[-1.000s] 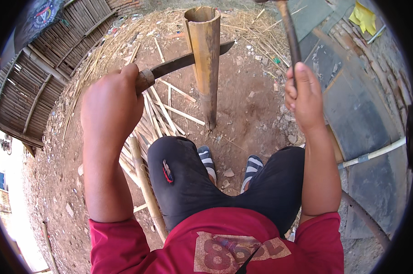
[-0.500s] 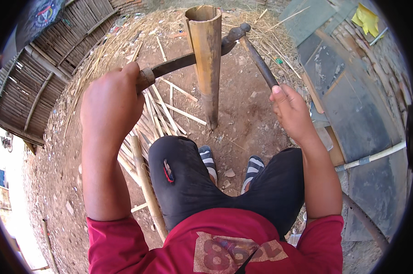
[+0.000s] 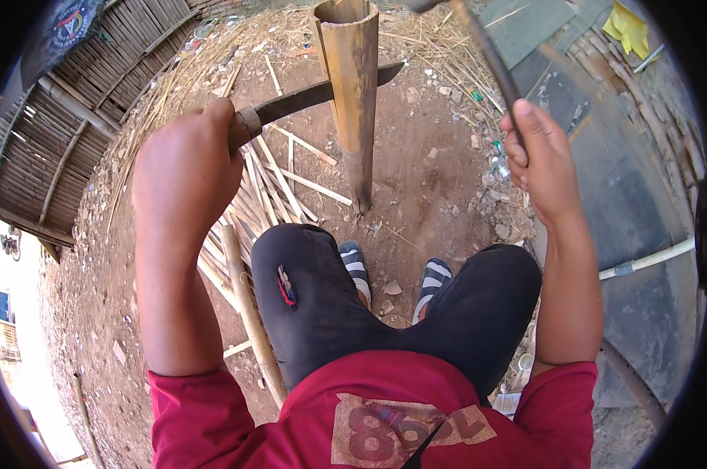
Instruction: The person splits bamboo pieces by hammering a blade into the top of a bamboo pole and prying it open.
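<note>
A hollow bamboo pole stands upright on the dirt in front of my knees. A long dark knife blade is driven across it near its top, the tip sticking out on the right. My left hand is shut on the knife's handle, left of the pole. My right hand is raised to the right of the pole and grips a thin dark stick that runs up past the frame's top edge; its head is barely in view.
Split bamboo strips lie in a pile left of the pole, with a longer piece by my left knee. A bamboo-slat fence lies at far left. Dark sheeting and a white pipe are at right.
My right hand swung the stick down onto the blade's tip, then lifted it up again. The left hand kept the knife in place in the pole.
</note>
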### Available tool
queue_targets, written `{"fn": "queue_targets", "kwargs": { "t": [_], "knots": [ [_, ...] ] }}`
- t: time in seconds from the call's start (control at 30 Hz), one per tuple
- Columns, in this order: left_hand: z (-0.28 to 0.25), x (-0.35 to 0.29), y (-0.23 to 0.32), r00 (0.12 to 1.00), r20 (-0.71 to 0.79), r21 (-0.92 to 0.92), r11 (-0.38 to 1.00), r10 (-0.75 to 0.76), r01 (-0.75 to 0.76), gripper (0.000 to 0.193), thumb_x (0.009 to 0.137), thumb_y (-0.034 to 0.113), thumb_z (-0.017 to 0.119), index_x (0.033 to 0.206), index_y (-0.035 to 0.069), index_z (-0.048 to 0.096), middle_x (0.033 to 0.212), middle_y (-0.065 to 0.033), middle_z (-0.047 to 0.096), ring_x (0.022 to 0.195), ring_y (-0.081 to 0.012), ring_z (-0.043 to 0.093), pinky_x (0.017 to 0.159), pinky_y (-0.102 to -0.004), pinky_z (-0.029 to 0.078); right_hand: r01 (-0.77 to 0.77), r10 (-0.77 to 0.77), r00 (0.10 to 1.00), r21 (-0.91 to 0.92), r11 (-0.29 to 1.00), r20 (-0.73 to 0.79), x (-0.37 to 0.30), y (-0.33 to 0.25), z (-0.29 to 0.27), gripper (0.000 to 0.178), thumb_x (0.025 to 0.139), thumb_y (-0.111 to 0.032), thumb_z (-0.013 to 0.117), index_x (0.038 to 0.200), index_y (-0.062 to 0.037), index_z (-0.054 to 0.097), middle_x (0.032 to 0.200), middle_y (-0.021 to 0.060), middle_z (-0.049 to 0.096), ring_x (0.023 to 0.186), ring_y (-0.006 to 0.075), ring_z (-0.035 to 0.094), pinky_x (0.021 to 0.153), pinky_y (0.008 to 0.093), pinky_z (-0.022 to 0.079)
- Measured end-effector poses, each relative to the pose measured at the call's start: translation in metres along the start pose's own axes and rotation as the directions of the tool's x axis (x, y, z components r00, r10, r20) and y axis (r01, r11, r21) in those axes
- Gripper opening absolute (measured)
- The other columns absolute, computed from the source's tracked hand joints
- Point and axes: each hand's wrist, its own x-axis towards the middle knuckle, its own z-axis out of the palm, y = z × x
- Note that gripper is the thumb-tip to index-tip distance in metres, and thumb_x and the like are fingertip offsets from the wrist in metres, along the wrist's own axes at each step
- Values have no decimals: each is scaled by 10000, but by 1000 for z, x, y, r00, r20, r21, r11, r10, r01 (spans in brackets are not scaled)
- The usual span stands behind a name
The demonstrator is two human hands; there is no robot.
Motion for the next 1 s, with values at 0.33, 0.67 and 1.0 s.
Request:
{"fn": "queue_targets", "kwargs": {
  "t": [0.33,0.67,1.0],
  "knots": [
    [-8,2,-2,999,52,61,998,-5,2,111,842,121,649,941,71,643,852,-145,684,824,-355,687,747,-479,544,-99,102,992,-38,994,76,0,21,0,379,1068,-433,495,929,-85,550,604,-82,369,476,13,324,424,206,267],
    [-11,9,4,999,40,47,999,-8,6,112,832,114,650,933,66,643,857,-150,693,838,-362,690,755,-483,547,18,2,998,-357,934,56,3,50,8,417,1073,-427,477,933,-43,555,640,-37,468,592,87,434,582,305,392],
    [-11,8,9,999,44,42,999,15,-16,110,828,124,654,920,63,647,857,-156,695,829,-364,689,743,-479,548,30,-13,995,-168,985,98,9,54,20,349,1081,-393,475,955,-76,548,617,-67,413,471,13,341,414,204,275]
  ]
}}
